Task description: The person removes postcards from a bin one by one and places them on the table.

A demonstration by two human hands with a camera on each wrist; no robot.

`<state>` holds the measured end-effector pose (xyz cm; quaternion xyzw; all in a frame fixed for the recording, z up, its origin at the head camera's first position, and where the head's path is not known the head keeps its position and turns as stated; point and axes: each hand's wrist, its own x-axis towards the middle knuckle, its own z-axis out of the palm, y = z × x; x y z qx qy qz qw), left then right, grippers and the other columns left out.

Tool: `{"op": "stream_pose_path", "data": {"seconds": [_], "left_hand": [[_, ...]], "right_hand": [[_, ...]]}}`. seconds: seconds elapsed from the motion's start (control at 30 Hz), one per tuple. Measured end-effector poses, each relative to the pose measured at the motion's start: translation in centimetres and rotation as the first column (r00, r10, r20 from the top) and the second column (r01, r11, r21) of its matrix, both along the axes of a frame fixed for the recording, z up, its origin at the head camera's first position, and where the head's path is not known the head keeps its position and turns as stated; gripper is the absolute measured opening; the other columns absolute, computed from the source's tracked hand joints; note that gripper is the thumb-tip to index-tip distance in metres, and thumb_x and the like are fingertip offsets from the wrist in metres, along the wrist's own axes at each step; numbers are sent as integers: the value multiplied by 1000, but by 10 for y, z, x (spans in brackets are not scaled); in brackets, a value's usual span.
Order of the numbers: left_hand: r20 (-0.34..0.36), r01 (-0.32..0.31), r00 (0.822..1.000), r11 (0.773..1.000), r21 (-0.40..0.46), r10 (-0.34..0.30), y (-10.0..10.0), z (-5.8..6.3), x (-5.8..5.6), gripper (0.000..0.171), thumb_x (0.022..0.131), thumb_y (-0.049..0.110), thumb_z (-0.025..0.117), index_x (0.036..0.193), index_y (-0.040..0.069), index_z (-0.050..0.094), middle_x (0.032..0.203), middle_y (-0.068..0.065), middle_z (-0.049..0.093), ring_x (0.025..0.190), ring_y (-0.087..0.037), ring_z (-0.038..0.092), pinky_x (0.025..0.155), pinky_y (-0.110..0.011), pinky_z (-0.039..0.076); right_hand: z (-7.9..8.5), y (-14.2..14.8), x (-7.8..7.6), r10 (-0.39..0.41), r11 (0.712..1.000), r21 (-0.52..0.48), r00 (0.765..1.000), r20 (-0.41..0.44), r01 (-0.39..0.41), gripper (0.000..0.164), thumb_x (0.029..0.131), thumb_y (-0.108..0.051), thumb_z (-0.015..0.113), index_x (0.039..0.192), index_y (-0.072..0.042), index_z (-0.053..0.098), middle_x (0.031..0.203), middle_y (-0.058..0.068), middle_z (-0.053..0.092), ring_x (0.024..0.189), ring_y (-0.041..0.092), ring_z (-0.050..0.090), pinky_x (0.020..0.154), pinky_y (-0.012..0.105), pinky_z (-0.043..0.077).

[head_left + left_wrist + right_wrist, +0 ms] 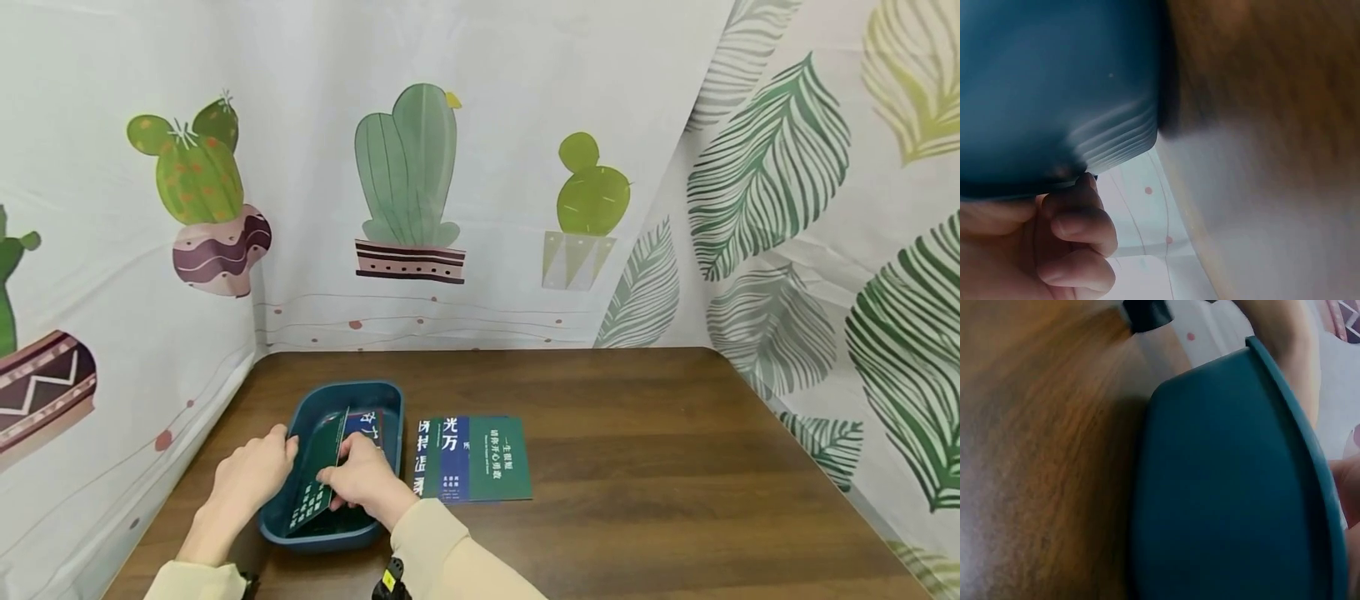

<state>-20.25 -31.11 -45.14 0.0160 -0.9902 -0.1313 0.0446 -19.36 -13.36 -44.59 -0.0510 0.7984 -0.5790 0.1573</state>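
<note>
A dark blue plastic basin [400, 417] stands on the left of the table. My left hand [252, 471] grips its left rim, and the left wrist view shows the curled fingers [1085, 231] right at the basin's edge. Inside the basin, my right hand [366, 479] pinches a green card [324, 446] with white lettering between thumb and fingers. The card is tilted up on its long edge. Beneath and behind it lies another card [369, 423], purple-blue with white characters, partly hidden. In the right wrist view the basin's outer wall [1222, 481] covers most of that hand.
Just right of the basin, several printed cards lie overlapping: a green one [501, 458], a blue one [453, 467] and a white-lettered one at the left. The brown wooden table [637, 467] extends to the right. A cloth printed with cacti and leaves [495, 167] hangs behind.
</note>
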Motion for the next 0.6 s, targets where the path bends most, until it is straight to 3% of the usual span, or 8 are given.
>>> {"op": "stream_pose_path", "data": {"seconds": [0.23, 0.37, 0.47, 0.6], "left_hand": [[7, -5, 1000, 1000, -2, 5, 0, 1, -2, 33, 101, 25, 46, 107, -6, 55, 88, -31, 62, 72, -49, 60, 58, -60, 46], [12, -8, 1000, 1000, -1, 8, 0, 1, -2, 34, 101, 25, 45, 108, -7, 54, 89, -32, 62, 73, -50, 61, 58, -60, 46], [2, -4, 1000, 1000, -2, 4, -1, 1, -1, 34, 102, 25, 45, 108, -7, 55, 89, -33, 62, 74, -52, 60, 59, -60, 46], [-2, -1, 1000, 1000, -7, 1, -1, 2, -2, 33, 101, 25, 46, 106, -6, 55, 89, -33, 62, 74, -52, 60, 59, -61, 45]], "right_hand": [[10, 5, 3, 50, 991, 130, 993, -104, -36, 23, 92, -16, 69, 77, -11, 52, 47, 6, 56, 44, 21, 64, 38, 25, 33], [12, 11, 1, 93, 983, 173, 984, -149, -67, 33, 96, -21, 63, 66, -9, 55, 41, 4, 54, 42, 19, 62, 35, 25, 25], [15, 15, 1, 122, 975, 206, 979, -163, -87, 43, 98, -26, 59, 59, -10, 59, 41, 2, 54, 36, 17, 57, 34, 25, 29], [20, 20, 1, 166, 952, 287, 964, -205, -103, 56, 101, -32, 52, 49, -11, 55, 38, -3, 45, 29, 14, 41, 32, 26, 30]]}}
